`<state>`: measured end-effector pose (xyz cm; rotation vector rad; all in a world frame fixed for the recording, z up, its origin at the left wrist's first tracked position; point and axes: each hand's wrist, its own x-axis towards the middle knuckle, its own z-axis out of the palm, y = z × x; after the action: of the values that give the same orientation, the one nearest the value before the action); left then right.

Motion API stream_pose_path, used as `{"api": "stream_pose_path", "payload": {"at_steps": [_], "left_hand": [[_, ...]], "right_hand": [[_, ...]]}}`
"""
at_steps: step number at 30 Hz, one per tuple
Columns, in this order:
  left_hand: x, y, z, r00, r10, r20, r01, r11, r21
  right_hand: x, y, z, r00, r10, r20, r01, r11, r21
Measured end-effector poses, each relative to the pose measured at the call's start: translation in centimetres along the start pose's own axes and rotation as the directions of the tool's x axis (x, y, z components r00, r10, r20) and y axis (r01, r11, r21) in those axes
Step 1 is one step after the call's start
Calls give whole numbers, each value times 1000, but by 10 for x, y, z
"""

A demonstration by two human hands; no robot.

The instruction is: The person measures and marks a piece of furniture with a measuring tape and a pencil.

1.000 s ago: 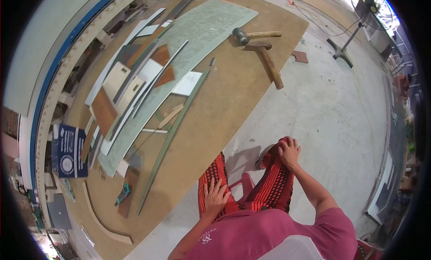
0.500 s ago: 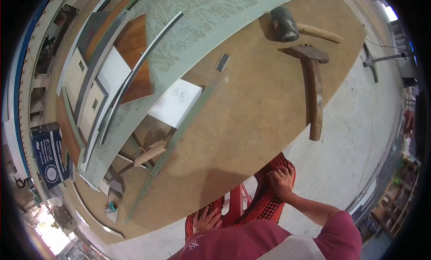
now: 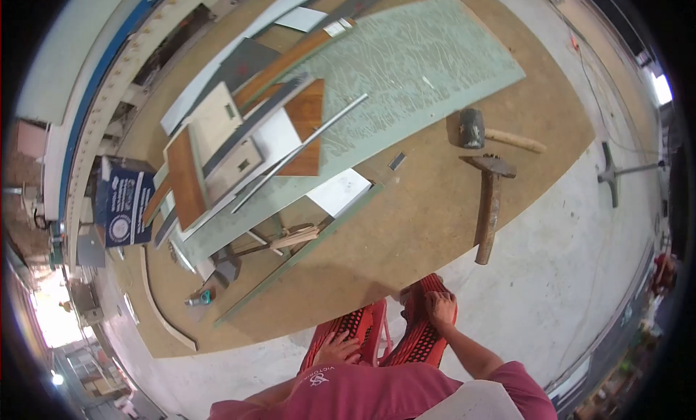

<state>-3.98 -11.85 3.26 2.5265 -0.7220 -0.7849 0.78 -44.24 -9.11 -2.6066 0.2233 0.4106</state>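
Note:
My left hand [image 3: 337, 349] lies on my left thigh, fingers spread over the red and black patterned trousers [image 3: 413, 340], holding nothing. On my right knee rests my right hand [image 3: 440, 309], its fingers bent loosely over the cloth and nothing in them. Beyond my knees is a brown work table [image 3: 406, 231]. Nearest my right hand on it is a hammer [image 3: 489, 210] with a wooden handle, which reaches over the table's edge. A black-headed mallet [image 3: 472, 129] lies just behind the hammer.
A large green patterned panel [image 3: 406, 57] carries stacked boards and strips, among them a brown board [image 3: 186, 177]. Wood pieces [image 3: 296, 236] and a green strip [image 3: 290, 264] lie in front. A dark blue box [image 3: 127, 202] stands left. A metal stand [image 3: 610, 175] is on the floor at right.
My view has tilted up and turned, so the panel, boards and tools appear shifted and more of the table's far side shows. Both hands stay on my legs.

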Motion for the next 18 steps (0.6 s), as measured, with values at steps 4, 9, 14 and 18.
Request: {"api": "stream_pose_path", "payload": {"at_steps": [4,9,14,18], "left_hand": [[7,18,-11,997,-74,-29,74,997,0],[15,26,-7,976,-215,-19,216,974,72],[14,30,-26,860,-465,209,498,853,-153],[9,-4,13,803,-510,308,589,602,-539]], "right_hand": [[-21,-7,-3,950,312,8,-308,942,-129],[-67,-8,-19,877,433,206,-452,891,51],[-98,6,-61,852,137,505,-146,989,-23],[-136,24,-97,805,-68,590,171,978,-120]]}}
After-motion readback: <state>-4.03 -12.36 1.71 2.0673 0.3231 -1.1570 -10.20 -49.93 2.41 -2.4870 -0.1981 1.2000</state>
